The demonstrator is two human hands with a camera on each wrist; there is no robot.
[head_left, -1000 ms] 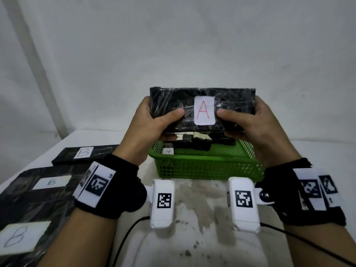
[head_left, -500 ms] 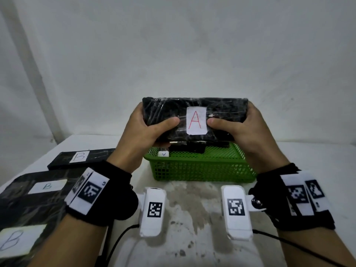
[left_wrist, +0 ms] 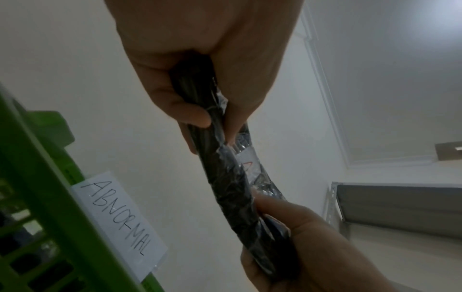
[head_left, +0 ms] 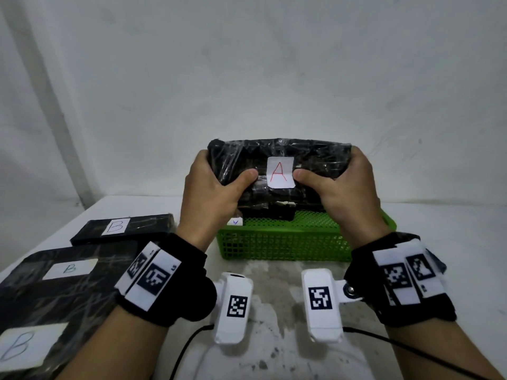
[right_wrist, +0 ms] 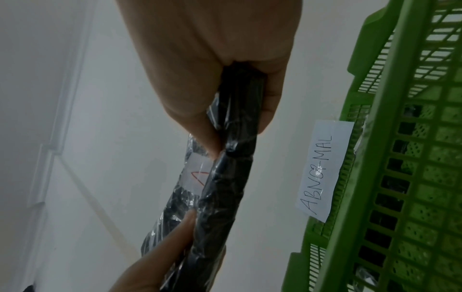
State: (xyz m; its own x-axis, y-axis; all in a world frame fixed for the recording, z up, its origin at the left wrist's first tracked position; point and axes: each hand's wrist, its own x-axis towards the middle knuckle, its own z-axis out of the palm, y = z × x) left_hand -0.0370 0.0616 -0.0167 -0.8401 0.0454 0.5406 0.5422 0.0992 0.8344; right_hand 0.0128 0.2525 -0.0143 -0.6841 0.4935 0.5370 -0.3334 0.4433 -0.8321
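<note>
Black wrapped packet point(head_left: 279, 171) labelled A sits between the left hand point(head_left: 212, 193) and right hand point(head_left: 347, 193), each gripping one end, above the green basket point(head_left: 282, 242) just below them.

basket point(head_left: 285, 242) contents half-hidden (behind package point(head_left: 236, 160)), nearest B-parcel point(head_left: 41, 305) cropped

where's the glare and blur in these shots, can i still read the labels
Head view: even, dim light, glare streaks on the wrapped black package, its A label sharp. Left wrist view: the left hand close and soft, the ABNORMAL label on the green basket readable. Right wrist view: a small glare spot blots that label's R.
</note>
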